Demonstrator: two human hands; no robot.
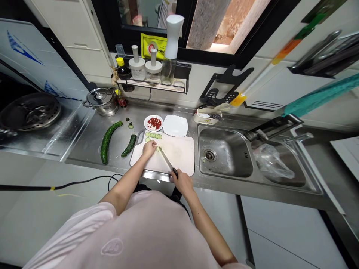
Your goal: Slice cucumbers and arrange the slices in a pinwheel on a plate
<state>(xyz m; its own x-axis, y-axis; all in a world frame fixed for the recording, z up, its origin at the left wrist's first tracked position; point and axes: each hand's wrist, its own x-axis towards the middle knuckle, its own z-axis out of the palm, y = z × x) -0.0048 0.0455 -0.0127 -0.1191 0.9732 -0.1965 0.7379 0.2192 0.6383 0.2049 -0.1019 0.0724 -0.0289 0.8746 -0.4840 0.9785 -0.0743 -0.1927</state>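
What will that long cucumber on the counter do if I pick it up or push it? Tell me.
The long cucumber will probably feel stiff, since it keeps a firm curve with no sag. Its glossy skin looks as if it could be a little slippery in wet hands. Pushed along the steel counter, its bend would likely make it swing or rock rather than roll straight.

The right hand (182,182) holds a long steel kitchen knife (166,160) by a green cucumber (158,148) under the left hand (149,148), on a white plastic cutting board (179,157) with round green cucumber slices (153,135).
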